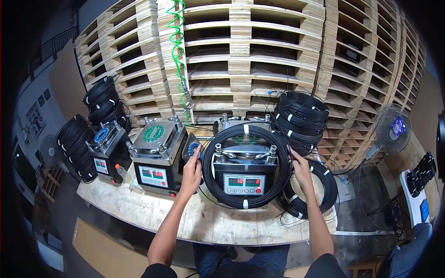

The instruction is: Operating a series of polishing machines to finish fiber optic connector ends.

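Observation:
A coil of black cable [246, 203], bound with white ties, is held upright between my two hands in front of a press machine. My left hand [191, 173] is closed on its left side, fingertips up along the edge. On the opposite side, my right hand [301, 167] grips the coil's rim. Through the ring shows the machine's front panel [244, 185] with lit digits and a row of buttons. Another black cable coil [327, 189] lies on the wooden table beneath my right wrist. Just behind my left fingers is a dark plate with a blue ring [192, 148].
Two similar machines [154, 176] [104, 167] stand to the left, with a small orange-capped bottle [121, 173] between them. Cable coils are stacked at the back right [300, 121] and far left [74, 143]. A green spiral hose [176, 41] hangs before wooden pallets [241, 51]. A fan [388, 127] stands right.

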Motion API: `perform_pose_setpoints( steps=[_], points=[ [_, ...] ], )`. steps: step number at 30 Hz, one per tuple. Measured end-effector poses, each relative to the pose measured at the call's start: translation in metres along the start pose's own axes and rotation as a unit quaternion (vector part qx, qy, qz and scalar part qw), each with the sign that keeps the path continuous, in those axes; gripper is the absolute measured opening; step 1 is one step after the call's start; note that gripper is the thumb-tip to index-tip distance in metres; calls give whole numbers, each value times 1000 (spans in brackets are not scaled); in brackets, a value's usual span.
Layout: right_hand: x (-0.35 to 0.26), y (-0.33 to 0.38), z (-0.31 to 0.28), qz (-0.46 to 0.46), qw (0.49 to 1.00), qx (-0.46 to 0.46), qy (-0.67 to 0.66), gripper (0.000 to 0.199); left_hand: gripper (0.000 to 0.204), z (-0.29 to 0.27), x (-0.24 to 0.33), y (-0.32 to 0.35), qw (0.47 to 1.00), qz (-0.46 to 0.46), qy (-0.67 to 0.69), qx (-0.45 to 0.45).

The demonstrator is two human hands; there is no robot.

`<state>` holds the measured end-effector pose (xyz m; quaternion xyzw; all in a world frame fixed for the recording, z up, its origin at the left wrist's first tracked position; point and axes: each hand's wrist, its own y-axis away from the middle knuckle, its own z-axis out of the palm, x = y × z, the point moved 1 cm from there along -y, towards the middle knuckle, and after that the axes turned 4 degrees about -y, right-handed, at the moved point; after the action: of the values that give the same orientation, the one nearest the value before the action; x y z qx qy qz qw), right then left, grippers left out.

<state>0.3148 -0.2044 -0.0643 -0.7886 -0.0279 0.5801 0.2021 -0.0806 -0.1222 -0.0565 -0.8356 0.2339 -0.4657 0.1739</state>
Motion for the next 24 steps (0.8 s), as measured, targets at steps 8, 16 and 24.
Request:
perform_pose_setpoints(
  steps=[8,16,24],
  points=[
    [-20,14,46,-67,989,128,-25,52,48,19,-1,4,995,59,-23,80],
    [-31,12,55,-49,982,177,46,55,54,31,18,-1,996,8,-42,74],
    [-94,55,46,-89,977,191,33,48,50,-9,76,22,995,33,-20,97]
  ],
)
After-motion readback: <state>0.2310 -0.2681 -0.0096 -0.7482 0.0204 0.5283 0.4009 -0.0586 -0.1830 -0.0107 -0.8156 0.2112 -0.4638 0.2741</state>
